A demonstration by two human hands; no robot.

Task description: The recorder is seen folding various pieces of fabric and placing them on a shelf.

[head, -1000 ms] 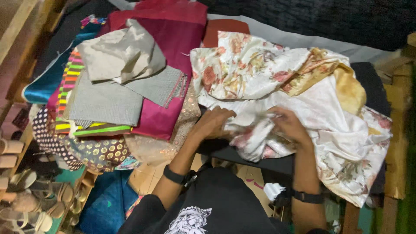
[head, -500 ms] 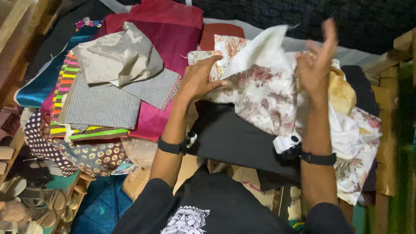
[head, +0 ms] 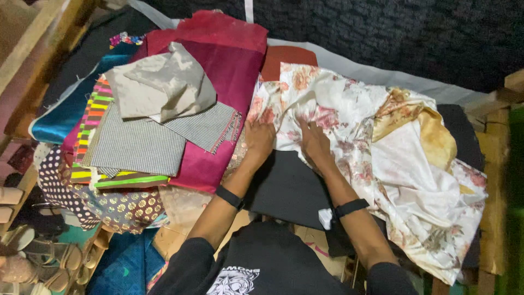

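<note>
Left hand [head: 258, 137] and right hand [head: 315, 139] pressed flat, fingers spread, on floral cloth [head: 349, 109] that stretched rightward across a black cloth [head: 286, 188].

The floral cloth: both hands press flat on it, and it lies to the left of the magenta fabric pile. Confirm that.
Not quite. Both the left hand and the right hand do press flat on the floral cloth, but the head view shows it lying to the right of the magenta fabric pile, not the left.
</note>
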